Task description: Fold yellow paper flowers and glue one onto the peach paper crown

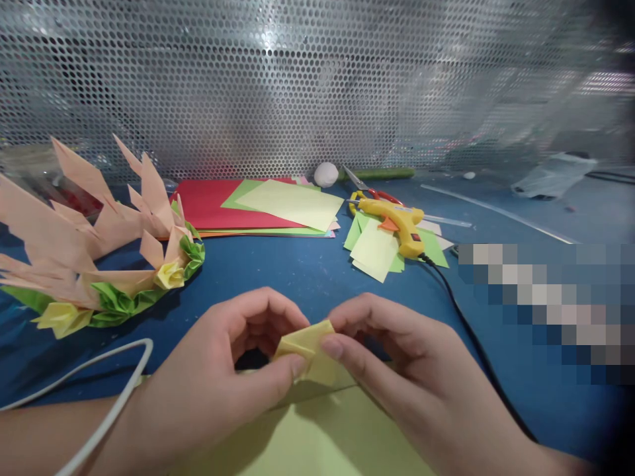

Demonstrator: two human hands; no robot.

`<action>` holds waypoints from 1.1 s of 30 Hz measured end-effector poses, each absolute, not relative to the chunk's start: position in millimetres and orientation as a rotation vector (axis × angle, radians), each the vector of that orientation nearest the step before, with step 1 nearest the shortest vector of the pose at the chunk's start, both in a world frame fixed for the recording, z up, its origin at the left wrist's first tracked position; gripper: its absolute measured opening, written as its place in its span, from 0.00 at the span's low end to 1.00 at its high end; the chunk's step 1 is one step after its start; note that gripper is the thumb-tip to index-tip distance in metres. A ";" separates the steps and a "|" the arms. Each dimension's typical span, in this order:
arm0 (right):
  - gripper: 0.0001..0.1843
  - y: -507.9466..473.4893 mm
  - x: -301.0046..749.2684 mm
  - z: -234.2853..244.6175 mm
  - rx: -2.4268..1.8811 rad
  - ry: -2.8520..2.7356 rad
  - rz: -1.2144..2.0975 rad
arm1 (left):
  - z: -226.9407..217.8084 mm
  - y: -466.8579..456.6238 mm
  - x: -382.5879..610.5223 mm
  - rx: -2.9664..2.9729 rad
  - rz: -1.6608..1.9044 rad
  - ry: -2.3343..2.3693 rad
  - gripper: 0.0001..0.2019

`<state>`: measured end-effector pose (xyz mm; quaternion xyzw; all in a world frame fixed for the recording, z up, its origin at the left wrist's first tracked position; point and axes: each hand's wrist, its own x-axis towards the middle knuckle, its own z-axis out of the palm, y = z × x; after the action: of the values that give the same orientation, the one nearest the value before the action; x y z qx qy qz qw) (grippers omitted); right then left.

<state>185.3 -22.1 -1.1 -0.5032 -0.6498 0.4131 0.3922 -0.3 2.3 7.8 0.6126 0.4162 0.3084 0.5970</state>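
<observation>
Between my two hands is a small folded piece of yellow paper (pixel 323 360), with crease lines and a layered fold on its left part. My left hand (pixel 248 357) pinches its left side between thumb and fingers. At the upper right corner, the thumb and forefinger of my right hand (pixel 397 357) grip the same piece. Underneath lies a larger pale yellow-green sheet (pixel 342 430) on the blue table. The far side of the folded piece and some fingertips are hidden.
At left stands a wreath of folded pink paper (pixel 119 231) with green leaves and yellow flowers. Coloured sheets (pixel 223 205) are stacked behind. A yellow glue gun (pixel 397 221) rests on small paper pieces, near scissors (pixel 377 192). A black cord (pixel 459 314) runs right; a white cable (pixel 112 416) crosses my left forearm.
</observation>
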 end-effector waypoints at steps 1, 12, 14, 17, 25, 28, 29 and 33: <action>0.06 -21.6 185.2 -1.3 -1.261 -1.629 1.070 | 9.1 1.7 -0.2 1.444 0.666 0.975 0.03; 0.08 -17.1 180.6 -6.0 -1.203 -1.381 1.236 | 1.0 7.5 -1.6 1.266 0.769 0.969 0.07; 0.07 -17.6 180.8 -4.9 -1.214 -1.364 1.275 | 2.1 7.1 -2.0 1.268 0.750 0.979 0.09; 0.07 -17.4 180.9 -3.0 -1.172 -1.271 1.411 | 3.9 5.0 -3.1 1.264 0.745 0.996 0.11; 0.04 -15.2 182.0 -0.5 -1.049 -1.241 1.485 | 7.7 7.1 -3.2 1.195 0.753 0.964 0.09; 0.06 -14.4 181.9 0.1 -1.033 -1.288 1.438 | 6.5 9.3 -2.2 1.169 0.769 0.912 0.08; 0.06 -14.2 181.8 0.3 -1.024 -1.295 1.428 | 6.0 9.9 -2.1 1.163 0.769 0.899 0.07; 0.05 -14.2 181.3 0.8 -1.020 -1.287 1.411 | 5.5 10.9 -2.6 1.167 0.749 0.911 0.07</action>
<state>181.3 -14.2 0.8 -0.4160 -0.5250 0.5756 0.4691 -2.6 10.9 5.5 0.5188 0.4050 0.3330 0.6752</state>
